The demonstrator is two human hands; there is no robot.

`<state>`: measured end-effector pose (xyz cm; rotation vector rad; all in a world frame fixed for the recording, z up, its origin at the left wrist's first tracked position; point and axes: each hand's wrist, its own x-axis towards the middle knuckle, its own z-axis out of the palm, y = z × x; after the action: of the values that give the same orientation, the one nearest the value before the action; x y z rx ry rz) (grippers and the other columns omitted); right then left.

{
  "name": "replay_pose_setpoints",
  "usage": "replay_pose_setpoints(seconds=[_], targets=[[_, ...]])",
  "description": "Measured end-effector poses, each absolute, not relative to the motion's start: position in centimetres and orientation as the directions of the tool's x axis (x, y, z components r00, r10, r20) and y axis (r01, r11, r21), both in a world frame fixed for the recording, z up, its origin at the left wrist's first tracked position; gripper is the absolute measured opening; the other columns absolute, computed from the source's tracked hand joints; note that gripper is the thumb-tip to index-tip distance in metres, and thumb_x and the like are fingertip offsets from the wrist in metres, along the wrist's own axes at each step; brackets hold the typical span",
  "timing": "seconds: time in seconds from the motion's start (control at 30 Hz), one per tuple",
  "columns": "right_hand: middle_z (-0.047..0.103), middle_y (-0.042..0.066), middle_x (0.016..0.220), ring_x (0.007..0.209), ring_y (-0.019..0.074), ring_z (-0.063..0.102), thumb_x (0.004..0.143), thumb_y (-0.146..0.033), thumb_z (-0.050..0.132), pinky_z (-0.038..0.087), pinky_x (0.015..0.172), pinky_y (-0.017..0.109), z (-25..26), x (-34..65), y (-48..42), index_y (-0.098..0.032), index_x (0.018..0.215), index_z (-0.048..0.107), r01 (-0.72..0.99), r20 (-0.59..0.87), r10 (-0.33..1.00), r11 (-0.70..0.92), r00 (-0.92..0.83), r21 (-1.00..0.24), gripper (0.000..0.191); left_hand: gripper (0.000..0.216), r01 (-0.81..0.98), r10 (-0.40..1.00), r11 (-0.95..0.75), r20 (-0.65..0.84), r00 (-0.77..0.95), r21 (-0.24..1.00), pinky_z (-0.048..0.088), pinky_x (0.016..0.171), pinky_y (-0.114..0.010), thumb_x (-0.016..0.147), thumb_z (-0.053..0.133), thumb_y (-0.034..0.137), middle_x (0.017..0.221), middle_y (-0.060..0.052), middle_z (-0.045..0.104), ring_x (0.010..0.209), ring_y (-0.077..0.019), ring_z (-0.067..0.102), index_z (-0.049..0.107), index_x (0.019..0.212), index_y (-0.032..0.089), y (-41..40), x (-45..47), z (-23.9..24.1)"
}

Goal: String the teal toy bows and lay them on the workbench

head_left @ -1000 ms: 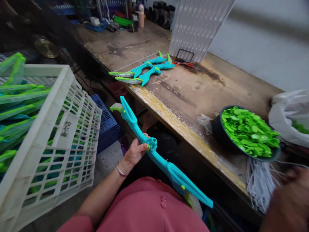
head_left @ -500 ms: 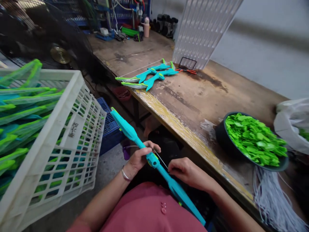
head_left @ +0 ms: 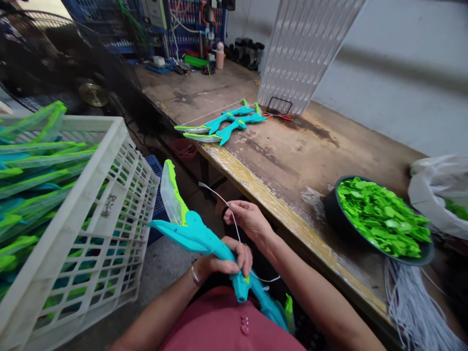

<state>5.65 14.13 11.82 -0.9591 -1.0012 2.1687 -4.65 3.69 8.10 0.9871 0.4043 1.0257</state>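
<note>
My left hand (head_left: pixel 223 263) grips the handle of a teal toy bow (head_left: pixel 197 236) with green tips, held low over my lap. My right hand (head_left: pixel 248 220) pinches a thin white string (head_left: pixel 224 201) that curves up to the left and runs down to the bow's grip. Two finished teal bows (head_left: pixel 219 126) lie on the far part of the wooden table (head_left: pixel 292 151).
A white slatted crate (head_left: pixel 109 204) packed with teal and green bows stands at my left. A black bowl of green plastic pieces (head_left: pixel 380 217), a white bag (head_left: pixel 438 195) and a bundle of white strings (head_left: pixel 409 297) sit at the right. Behind the crate stands a fan (head_left: pixel 54 53).
My left hand has turned the bow so its green tip points upward. My right hand has risen from the bow's lower limb, drawing the white string up.
</note>
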Motion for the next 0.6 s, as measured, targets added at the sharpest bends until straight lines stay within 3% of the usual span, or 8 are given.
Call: replay_pose_setpoints(seconds=[0.37, 0.5, 0.6], targets=[[0.058, -0.002, 0.073, 0.061, 0.0087, 0.052, 0.071, -0.031, 0.090, 0.047, 0.050, 0.019, 17.2, 5.1, 18.3, -0.018, 0.092, 0.073, -0.463, -0.179, 0.896, -0.372, -0.407, -0.805, 0.029, 0.026, -0.659, 0.888, 0.036, 0.278, 0.366, 0.751, 0.045, 0.077, -0.039, 0.074, 0.078, 0.039, 0.070, -0.011, 0.069, 0.072, -0.0238, 0.061, 0.065, 0.070, 0.017, 2.5, -3.9, 5.1], [0.051, -0.004, 0.065, 0.057, 0.0072, 0.046, 0.062, -0.030, 0.092, 0.030, 0.042, 0.016, 19.5, 6.6, 17.9, -0.016, 0.092, 0.076, -0.472, -0.094, 0.951, -0.230, -0.293, -0.851, 0.037, 0.025, -0.642, 0.923, -0.006, 0.250, 0.291, 0.767, 0.044, 0.095, -0.045, 0.071, 0.078, 0.037, 0.079, -0.009, 0.069, 0.080, -0.0235, 0.062, 0.067, 0.077, 0.016, 2.6, -4.4, 4.8], [0.052, -0.004, 0.065, 0.054, 0.0069, 0.041, 0.068, -0.032, 0.088, 0.026, 0.043, 0.018, 22.4, 11.3, 16.4, -0.021, 0.100, 0.079, -0.305, 0.065, 0.989, 0.022, -0.132, -0.952, 0.035, 0.033, -0.661, 0.983, 0.026, 0.101, 0.152, 0.750, 0.042, 0.107, -0.048, 0.066, 0.080, 0.031, 0.104, -0.010, 0.068, 0.105, -0.0280, 0.063, 0.070, 0.094, 0.017, 2.5, -5.8, 6.1]])
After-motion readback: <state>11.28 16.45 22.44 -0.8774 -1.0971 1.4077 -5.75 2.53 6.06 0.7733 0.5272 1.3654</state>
